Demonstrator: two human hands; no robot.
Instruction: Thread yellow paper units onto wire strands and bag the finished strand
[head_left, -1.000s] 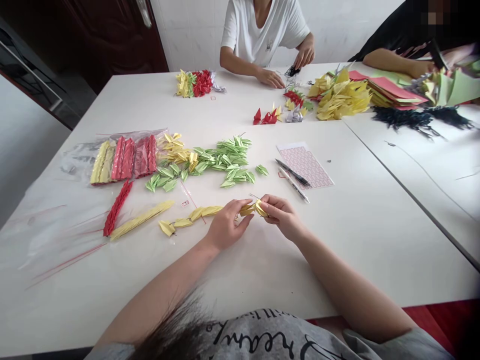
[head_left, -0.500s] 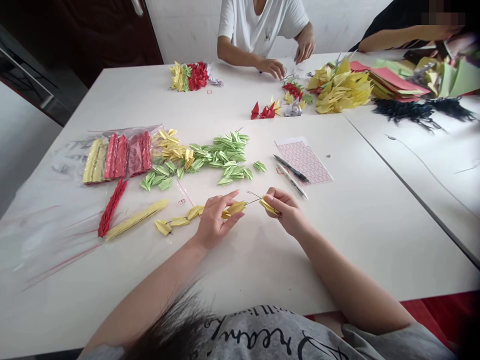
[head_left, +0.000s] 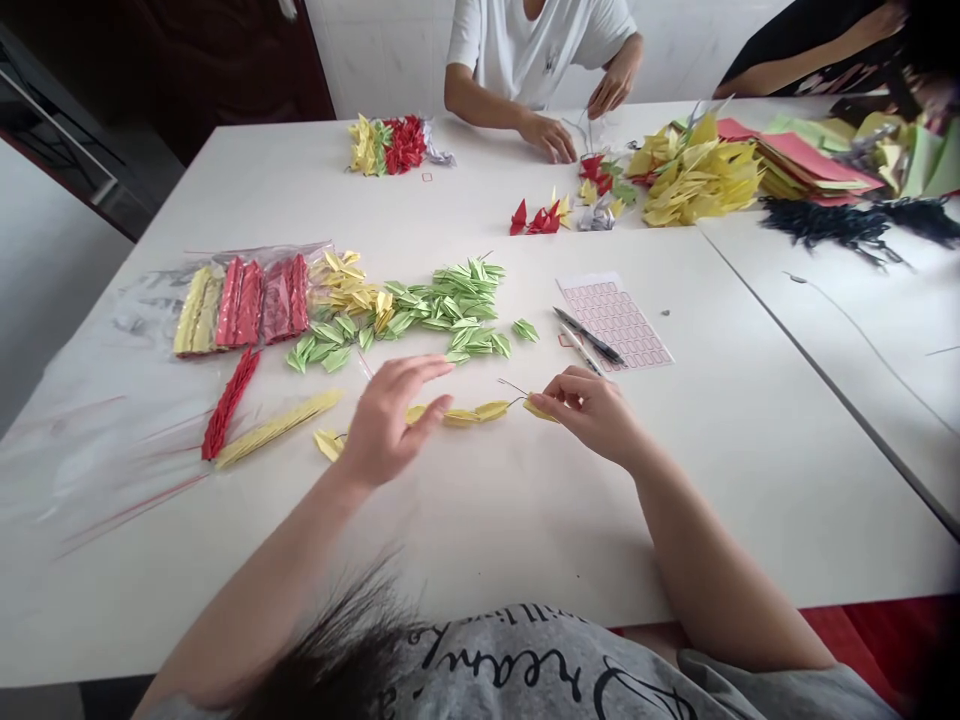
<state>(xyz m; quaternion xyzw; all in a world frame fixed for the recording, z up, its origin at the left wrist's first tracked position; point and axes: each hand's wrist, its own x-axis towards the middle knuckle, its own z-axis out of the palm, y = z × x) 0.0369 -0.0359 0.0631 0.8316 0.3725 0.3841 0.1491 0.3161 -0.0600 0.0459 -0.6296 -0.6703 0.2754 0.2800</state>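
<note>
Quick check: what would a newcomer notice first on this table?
A row of yellow folded paper cranes strung on a wire stands out first, mid-table, its end pinched by the right hand while the open left hand hovers over it. Just beyond lies a spread of green paper cranes, and a big heap of yellow paper cranes sits at the far right.

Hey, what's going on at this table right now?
A person's right hand pinches a yellow paper crane at the end of a strand of yellow cranes, a thin wire poking out beyond it. The open left hand hovers over the strand. Green paper cranes lie heaped nearby. Across the table, a person in a white T-shirt has their hands near red paper cranes.
</note>
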